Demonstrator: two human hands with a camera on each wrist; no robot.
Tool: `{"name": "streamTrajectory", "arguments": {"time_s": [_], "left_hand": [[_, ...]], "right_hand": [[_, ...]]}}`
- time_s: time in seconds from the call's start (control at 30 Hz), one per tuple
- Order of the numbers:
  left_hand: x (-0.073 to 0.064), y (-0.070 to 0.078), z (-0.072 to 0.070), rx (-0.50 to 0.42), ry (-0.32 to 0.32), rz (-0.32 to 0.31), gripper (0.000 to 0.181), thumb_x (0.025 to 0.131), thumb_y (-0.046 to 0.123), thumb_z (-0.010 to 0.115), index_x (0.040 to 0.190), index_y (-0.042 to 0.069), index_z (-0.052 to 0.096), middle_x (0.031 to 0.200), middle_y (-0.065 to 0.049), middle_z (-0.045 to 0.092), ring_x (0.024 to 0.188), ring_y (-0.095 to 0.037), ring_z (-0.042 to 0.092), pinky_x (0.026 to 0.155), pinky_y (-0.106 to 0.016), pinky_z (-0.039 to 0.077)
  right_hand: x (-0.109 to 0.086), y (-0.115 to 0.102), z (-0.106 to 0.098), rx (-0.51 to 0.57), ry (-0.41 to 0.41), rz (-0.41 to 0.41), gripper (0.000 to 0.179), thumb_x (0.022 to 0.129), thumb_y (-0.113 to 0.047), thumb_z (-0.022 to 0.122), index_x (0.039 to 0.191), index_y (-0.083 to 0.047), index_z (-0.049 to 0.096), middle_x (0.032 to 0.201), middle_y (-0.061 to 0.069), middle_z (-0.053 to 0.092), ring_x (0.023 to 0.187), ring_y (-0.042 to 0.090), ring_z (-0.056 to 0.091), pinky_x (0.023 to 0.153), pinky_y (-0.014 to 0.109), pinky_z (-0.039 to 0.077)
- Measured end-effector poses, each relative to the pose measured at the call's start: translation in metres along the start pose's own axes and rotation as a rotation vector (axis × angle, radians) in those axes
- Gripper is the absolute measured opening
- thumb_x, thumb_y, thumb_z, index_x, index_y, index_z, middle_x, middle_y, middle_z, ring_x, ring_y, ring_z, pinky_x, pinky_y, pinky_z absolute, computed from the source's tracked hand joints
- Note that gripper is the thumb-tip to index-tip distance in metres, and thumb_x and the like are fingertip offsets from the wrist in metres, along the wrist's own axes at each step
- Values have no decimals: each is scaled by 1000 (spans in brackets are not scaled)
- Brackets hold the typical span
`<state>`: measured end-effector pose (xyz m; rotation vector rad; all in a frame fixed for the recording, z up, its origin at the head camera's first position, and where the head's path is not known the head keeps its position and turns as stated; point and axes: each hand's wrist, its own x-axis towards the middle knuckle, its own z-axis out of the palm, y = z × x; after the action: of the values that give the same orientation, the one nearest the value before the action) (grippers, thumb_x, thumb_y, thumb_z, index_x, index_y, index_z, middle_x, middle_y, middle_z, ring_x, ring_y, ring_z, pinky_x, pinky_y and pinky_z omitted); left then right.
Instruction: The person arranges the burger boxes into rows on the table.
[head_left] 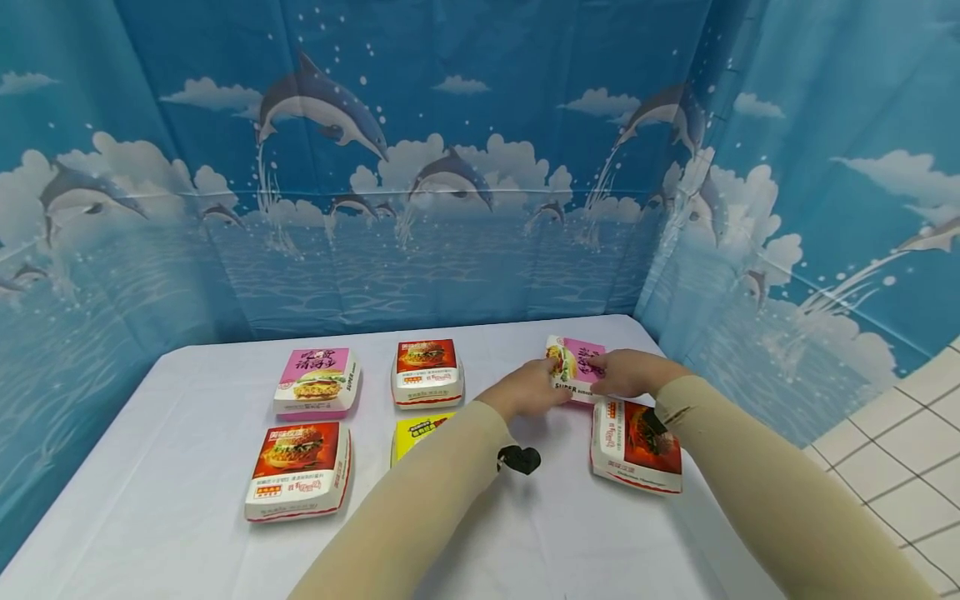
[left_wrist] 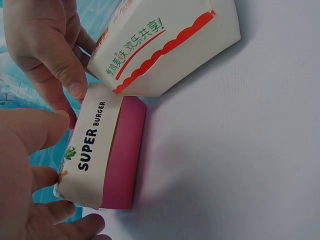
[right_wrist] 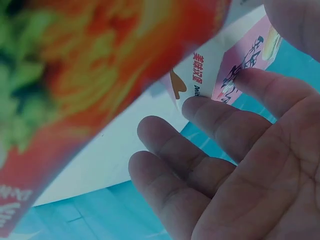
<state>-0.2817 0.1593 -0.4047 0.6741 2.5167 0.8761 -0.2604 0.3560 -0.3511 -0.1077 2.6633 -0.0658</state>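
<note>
Holding pink box (head_left: 579,357) at back R of desk (head_left: 566,533), just behind red box (head_left: 633,452), prob. needed light, even pressure, clear of red box's edge. L hand (head_left: 528,390) had fingers grasping its L end; R hand's (head_left: 632,372) fingers touched it, full grip can't tell.

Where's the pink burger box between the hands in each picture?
Head: pink burger box right of centre, between the left hand and right hand.
Left wrist: pink burger box left of centre, SUPER BURGER side showing.
Right wrist: pink burger box at upper right.
Shared landmark: the red-and-white box next to it, in all three.
</note>
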Motion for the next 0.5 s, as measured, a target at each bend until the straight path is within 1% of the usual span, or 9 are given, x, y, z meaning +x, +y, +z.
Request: {"name": "streamTrajectory", "arguments": {"time_s": [0.13, 0.2, 0.3, 0.37, 0.43, 0.5], "left_hand": [[0, -2, -2, 37, 9, -4, 75, 103, 49, 62, 166, 20, 34, 170, -3, 38, 157, -20, 36, 128, -42, 34], [-2, -1, -3, 58, 15, -16, 74, 104, 49, 61, 166, 21, 34, 171, -4, 36, 157, -22, 38, 128, -44, 34], [-5, 0, -4, 77, 33, -45, 68, 106, 48, 57, 166, 24, 35, 174, -5, 29, 157, -24, 38, 128, -46, 35], [-6, 1, -4, 89, 45, -52, 63, 108, 45, 54, 165, 25, 36, 176, -6, 24, 157, -26, 38, 128, -47, 35], [-6, 1, -4, 106, 59, -47, 58, 110, 40, 51, 164, 23, 39, 177, -7, 19, 157, -26, 37, 128, -45, 34], [-7, 0, -5, 123, 66, -43, 54, 111, 35, 49, 163, 22, 41, 177, -7, 18, 156, -25, 39, 128, -44, 35]], "right_hand": [[0, -3, 0, 1, 2, -25, 71, 102, -37, 65, 160, -5, 42, 159, 30, 46, 146, 48, 46, 122, 63, 36], [0, -5, 0, 16, -3, -24, 70, 102, -37, 65, 161, -7, 42, 160, 30, 45, 147, 48, 44, 122, 64, 36], [0, -9, 0, 50, -14, -4, 72, 100, -36, 67, 162, -10, 41, 162, 29, 43, 149, 48, 42, 122, 65, 35], [-1, -11, 0, 69, -20, 9, 73, 99, -36, 68, 163, -12, 40, 163, 28, 41, 149, 48, 41, 122, 66, 35], [-2, -13, 0, 82, -21, 19, 74, 98, -35, 70, 163, -13, 40, 163, 28, 41, 149, 48, 41, 122, 66, 35], [-2, -15, 0, 92, -22, 28, 75, 98, -34, 71, 163, -13, 40, 163, 28, 41, 148, 48, 42, 122, 66, 35]]}}
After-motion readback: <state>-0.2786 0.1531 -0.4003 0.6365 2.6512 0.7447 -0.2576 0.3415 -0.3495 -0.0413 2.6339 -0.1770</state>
